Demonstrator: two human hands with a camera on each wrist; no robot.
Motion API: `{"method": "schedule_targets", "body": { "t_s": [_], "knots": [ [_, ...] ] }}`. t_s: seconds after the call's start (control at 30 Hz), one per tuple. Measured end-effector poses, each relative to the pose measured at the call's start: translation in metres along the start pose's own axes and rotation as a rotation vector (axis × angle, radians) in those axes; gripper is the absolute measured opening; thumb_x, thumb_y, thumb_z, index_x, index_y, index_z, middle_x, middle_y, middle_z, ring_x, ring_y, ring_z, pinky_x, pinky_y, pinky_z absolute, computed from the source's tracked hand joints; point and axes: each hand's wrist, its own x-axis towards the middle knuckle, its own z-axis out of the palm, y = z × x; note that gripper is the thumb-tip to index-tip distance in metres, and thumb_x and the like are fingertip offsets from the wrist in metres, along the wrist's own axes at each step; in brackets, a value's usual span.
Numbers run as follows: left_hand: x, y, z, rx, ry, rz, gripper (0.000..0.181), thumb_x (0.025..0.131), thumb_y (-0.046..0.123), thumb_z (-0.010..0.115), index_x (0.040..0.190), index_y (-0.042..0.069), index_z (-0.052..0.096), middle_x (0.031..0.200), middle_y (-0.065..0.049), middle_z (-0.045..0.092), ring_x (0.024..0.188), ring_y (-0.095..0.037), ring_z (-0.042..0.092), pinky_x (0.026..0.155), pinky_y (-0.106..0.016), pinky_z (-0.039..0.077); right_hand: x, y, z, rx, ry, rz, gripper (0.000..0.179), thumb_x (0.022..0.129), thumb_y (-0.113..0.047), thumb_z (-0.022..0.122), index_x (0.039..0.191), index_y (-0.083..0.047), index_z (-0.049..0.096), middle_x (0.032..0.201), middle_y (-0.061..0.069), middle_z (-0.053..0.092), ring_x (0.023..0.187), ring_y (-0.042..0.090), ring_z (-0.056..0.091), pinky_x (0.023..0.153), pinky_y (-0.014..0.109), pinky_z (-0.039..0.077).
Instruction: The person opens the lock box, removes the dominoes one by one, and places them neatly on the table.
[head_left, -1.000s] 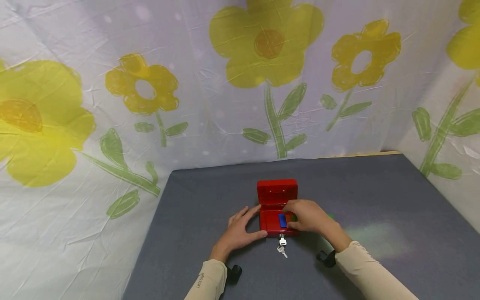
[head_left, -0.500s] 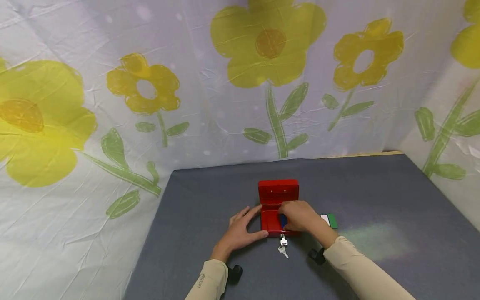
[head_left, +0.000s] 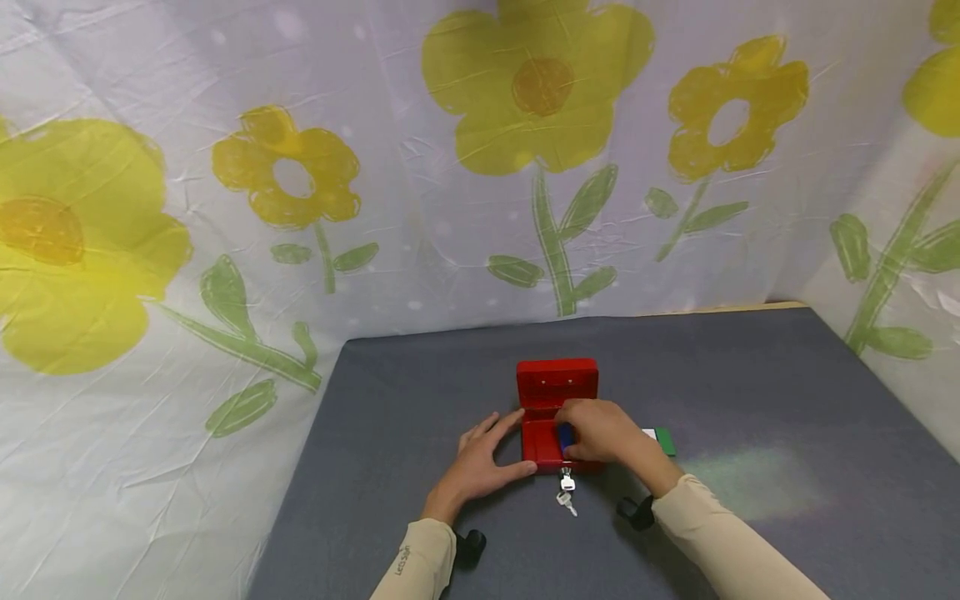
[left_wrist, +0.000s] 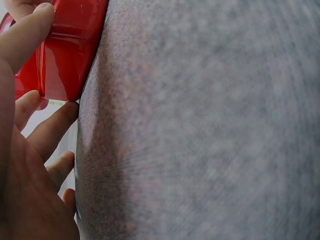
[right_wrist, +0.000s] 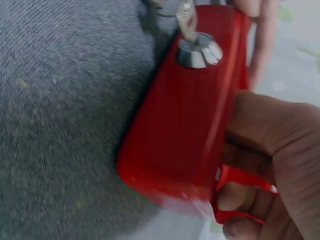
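A red cash box [head_left: 536, 450] stands on the dark table with its lid [head_left: 557, 369] raised at the back. A key [head_left: 567, 483] sits in its front lock, and a second key [head_left: 566, 502] hangs below. My left hand [head_left: 478, 468] lies at the box's left side, fingers spread, thumb at the front corner and index finger at the back corner. My right hand [head_left: 602, 432] reaches into the box from the right, thumb and fingers on either side of a flat blue piece [head_left: 566, 437]. Its palm hides the box's right half. In the right wrist view, curled fingertips [right_wrist: 234, 196] show beyond the side wall.
To the right of the box, partly behind my right wrist, a green-and-white flat item [head_left: 664, 442] lies on the table [head_left: 420, 392]. A flowered cloth [head_left: 450, 250] hangs behind the table and along its sides.
My right hand has moved left inside the box, from beside the blue piece to over it. The green-and-white item shows more now. My left hand stays in place.
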Motion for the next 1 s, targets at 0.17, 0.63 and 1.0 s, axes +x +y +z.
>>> {"method": "schedule_targets", "body": {
  "t_s": [0.17,0.63,1.0],
  "knots": [
    [0.001,0.0,0.0,-0.01,-0.004,-0.008,0.083,0.081,0.068,0.07,0.154,0.052,0.034,0.166,0.0,0.035,0.154,-0.038,0.021,0.112,-0.076,0.029,-0.016,0.009,-0.015,0.083,0.056,0.007,0.042,0.079,-0.024,0.087,0.116,-0.009,0.074,0.107,0.002,0.071,0.08,0.013,0.059,0.075,0.034,0.056],
    [0.0,0.0,0.002,0.001,0.009,-0.049,0.084,0.077,0.067,0.073,0.151,0.057,0.034,0.166,-0.002,0.034,0.153,-0.039,0.021,0.109,-0.076,0.034,-0.079,0.083,-0.026,0.236,0.165,0.033,0.042,0.084,-0.022,0.084,0.12,-0.006,0.072,0.106,0.001,0.068,0.065,0.001,0.045,0.061,0.022,0.043],
    [0.0,0.0,0.003,-0.002,0.009,-0.047,0.083,0.077,0.068,0.073,0.15,0.059,0.034,0.166,-0.001,0.034,0.153,-0.039,0.021,0.109,-0.074,0.035,-0.12,0.121,-0.019,0.256,0.161,0.091,0.042,0.081,-0.021,0.086,0.117,-0.004,0.071,0.104,0.004,0.067,0.07,0.004,0.043,0.06,0.023,0.037]
  ]
}}
